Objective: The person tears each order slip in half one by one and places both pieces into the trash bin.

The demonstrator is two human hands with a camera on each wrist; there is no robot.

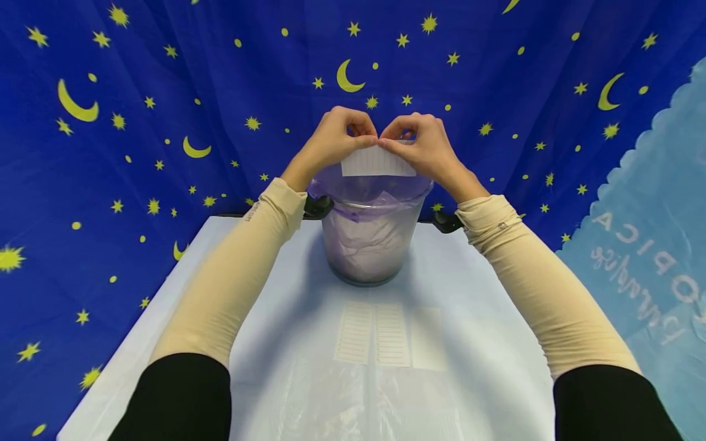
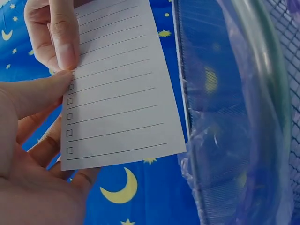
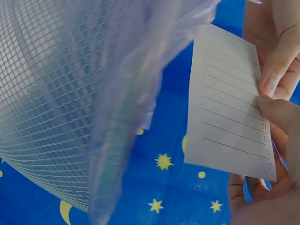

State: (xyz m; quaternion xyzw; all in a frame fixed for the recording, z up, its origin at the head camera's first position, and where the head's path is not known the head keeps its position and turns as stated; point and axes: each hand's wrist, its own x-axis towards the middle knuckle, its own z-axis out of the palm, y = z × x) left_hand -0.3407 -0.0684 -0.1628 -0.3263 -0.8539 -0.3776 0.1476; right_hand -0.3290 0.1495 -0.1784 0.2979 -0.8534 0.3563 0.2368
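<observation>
Both hands pinch one edge of a lined checklist sheet (image 1: 378, 162) at its middle, thumbs in front and tips nearly touching. The left hand (image 1: 341, 133) grips from the left, the right hand (image 1: 421, 144) from the right. Ruled lines with small checkboxes show on the paper (image 2: 112, 93) in the left wrist view. The sheet hangs above a mesh wastebasket (image 1: 366, 245) with a thin purple bag liner (image 1: 358, 211) folded over its rim. In the right wrist view the paper (image 3: 225, 103) is apart from the basket's mesh wall (image 3: 47, 93).
Two lined sheets (image 1: 354, 334) and a paler blank-looking one (image 1: 427, 337) lie on the white table (image 1: 276, 343) before the basket. Black clamps (image 1: 318, 207) sit at the table's back edge. A blue star-and-moon cloth (image 1: 220, 92) hangs behind.
</observation>
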